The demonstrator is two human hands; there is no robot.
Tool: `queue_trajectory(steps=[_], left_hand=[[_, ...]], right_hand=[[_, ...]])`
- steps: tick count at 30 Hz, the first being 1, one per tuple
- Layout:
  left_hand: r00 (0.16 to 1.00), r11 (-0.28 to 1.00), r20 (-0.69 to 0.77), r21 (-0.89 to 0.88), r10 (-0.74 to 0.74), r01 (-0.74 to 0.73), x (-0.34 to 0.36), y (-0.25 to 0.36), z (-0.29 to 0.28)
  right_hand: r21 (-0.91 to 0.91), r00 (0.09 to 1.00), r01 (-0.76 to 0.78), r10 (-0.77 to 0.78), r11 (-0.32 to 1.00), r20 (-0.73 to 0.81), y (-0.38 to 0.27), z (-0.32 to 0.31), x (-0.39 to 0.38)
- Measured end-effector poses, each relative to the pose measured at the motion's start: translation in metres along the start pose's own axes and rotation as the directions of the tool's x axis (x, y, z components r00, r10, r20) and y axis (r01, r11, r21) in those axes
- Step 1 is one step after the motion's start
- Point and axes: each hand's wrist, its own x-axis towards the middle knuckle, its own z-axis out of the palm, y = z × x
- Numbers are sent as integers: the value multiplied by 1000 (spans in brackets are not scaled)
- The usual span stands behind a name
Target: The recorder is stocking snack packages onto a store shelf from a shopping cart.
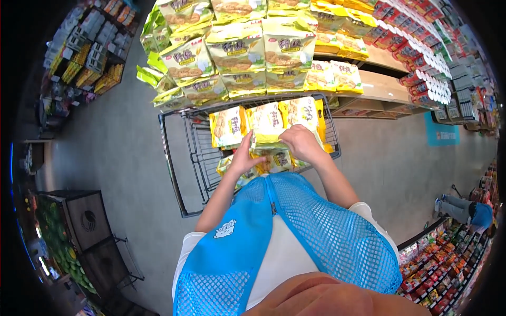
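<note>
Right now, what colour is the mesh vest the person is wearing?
Bright blue, over a white shirt; the open-mesh vest shows best in the head view, low in the frame.

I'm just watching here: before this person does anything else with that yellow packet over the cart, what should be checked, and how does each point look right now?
1. Both hands on the packet: left hand and right hand both touch the yellow snack packet. Ok.
2. Grip firm: fingers partly hidden. Cannot tell.
3. Packet over the shopping cart, not beyond its rim. Ok.
4. Packets left in the cart: several packets in the cart. Ok.
5. Space on the shelf: bare board beside the stacked packets. Ok.
6. Aisle clear: another person stands at the far right, apart from the cart. Ok.
</note>
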Motion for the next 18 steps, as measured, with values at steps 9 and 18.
queue_trajectory(steps=[9, 18], left_hand=[[975, 976, -61, -30, 213, -215, 40, 73, -43], [996, 779, -25, -625, -91, 55, 51, 86, -18]], right_hand=[[-52, 989, 73, -79, 996, -124, -19, -79, 19], [26, 745, -256, 214, 966, -632, 1, -76, 11]])
